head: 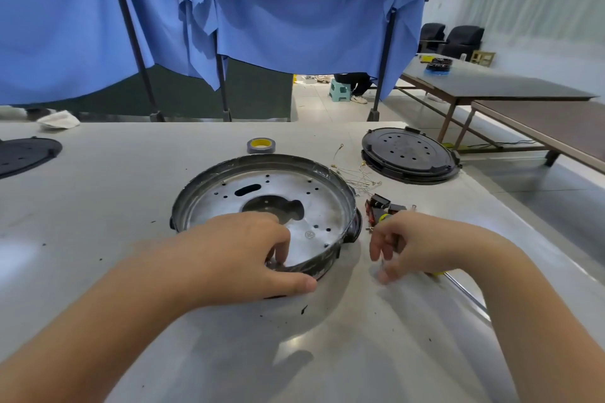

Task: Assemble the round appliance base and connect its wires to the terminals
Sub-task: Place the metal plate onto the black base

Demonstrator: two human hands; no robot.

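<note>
Two hands: the left hand pinches the near rim of one round dark-walled silver metal base; the right hand, just right, curls loosely, its grasp unclear. Beyond its fingers lie thin tangled wires and two black perforated discs, one cut off.

Beyond the hands, blue drapes are hung from dark poles. A white tiled floor and a green stool are glimpsed beneath them. Far to the right, long brown tables are lined up; two black chairs are set behind.
</note>
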